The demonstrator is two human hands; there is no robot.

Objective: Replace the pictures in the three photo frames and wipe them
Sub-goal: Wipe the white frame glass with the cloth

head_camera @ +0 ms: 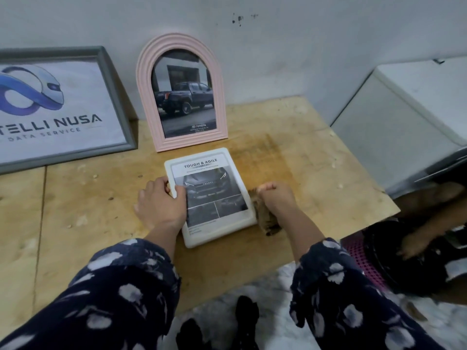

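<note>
A white rectangular photo frame (222, 231) lies flat on the wooden table (303, 157), with a black-and-white car picture in it. My left hand (161, 203) grips its left edge, thumb on the glass. My right hand (275, 198) holds a brown cloth (267, 218) against the frame's right edge. A pink arched frame (146, 97) stands behind, leaning on the wall with a dark truck picture. A large grey frame (116, 97) with a blue logo print leans at the far left.
A white chest-like appliance (404, 117) stands to the right of the table. Below it on the floor are a dark round basin (394, 263) and a pink mesh basket (358, 258). The table's front edge runs just past my forearms.
</note>
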